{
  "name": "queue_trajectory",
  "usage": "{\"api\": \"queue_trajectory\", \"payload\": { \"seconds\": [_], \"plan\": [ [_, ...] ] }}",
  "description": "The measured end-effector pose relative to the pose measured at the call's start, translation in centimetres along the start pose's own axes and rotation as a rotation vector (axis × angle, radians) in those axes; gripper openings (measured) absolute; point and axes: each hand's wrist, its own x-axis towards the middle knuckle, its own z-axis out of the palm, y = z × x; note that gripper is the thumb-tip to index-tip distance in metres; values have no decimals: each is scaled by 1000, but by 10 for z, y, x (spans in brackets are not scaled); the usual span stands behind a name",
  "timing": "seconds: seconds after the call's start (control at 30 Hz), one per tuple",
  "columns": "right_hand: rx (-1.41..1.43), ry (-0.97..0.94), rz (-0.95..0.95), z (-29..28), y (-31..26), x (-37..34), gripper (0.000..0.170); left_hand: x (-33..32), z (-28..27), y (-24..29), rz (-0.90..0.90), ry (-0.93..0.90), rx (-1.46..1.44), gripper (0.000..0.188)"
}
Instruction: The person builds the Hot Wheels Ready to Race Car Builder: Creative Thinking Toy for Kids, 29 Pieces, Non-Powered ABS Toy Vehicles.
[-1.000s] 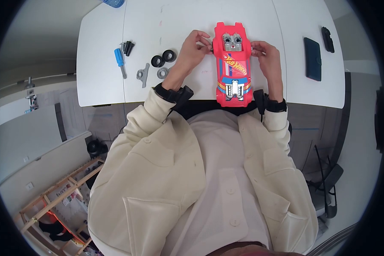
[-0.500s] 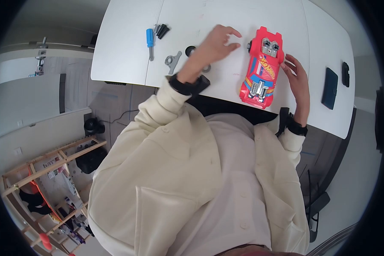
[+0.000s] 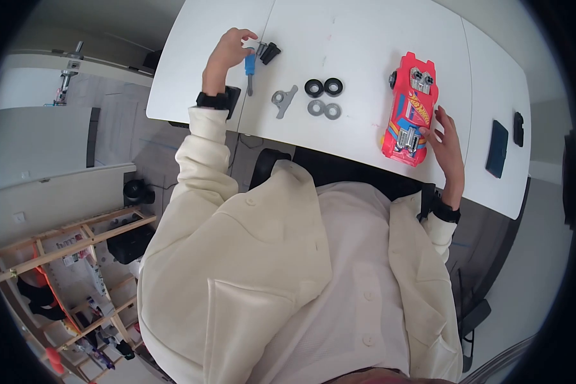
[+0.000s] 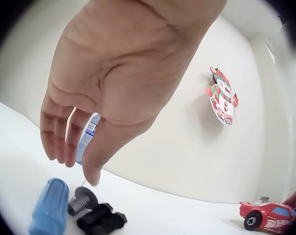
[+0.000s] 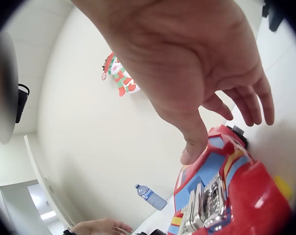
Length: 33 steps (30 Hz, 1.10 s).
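My left hand (image 3: 230, 50) hovers at the blue screwdriver handle (image 3: 250, 64), fingers loosely bent and thumb pointing down. In the left wrist view nothing shows between its fingers. Right beside the handle lie a grey bolt (image 4: 82, 200) and black bolts (image 4: 101, 220). On the right side of the table sits a red Hot Wheels toy car (image 3: 413, 105) with a wheel (image 3: 392, 79) on its left side. Along the car's right side is my right hand (image 3: 447, 144), its fingers spread and relaxed, the thumb over the body in the right wrist view.
Two black tyres (image 3: 333, 87) and two grey rings (image 3: 316, 107) lie mid-table, with a grey plastic wrench (image 3: 284, 101) to their left. A dark phone case (image 3: 496, 148) and a black object (image 3: 518, 120) are at the far right. A water bottle (image 5: 151, 197) stands farther back.
My left hand has left the car's side and swung left across the table to the screwdriver. The right hand has slid back along the car. The head view has turned left.
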Motion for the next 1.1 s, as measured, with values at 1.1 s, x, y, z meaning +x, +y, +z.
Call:
{"api": "queue_trajectory", "payload": {
  "seconds": [1.1],
  "plan": [
    [117,176,144,-51,50,-6,39,-16,-33,38,-8,-7,299,36]
  ]
}}
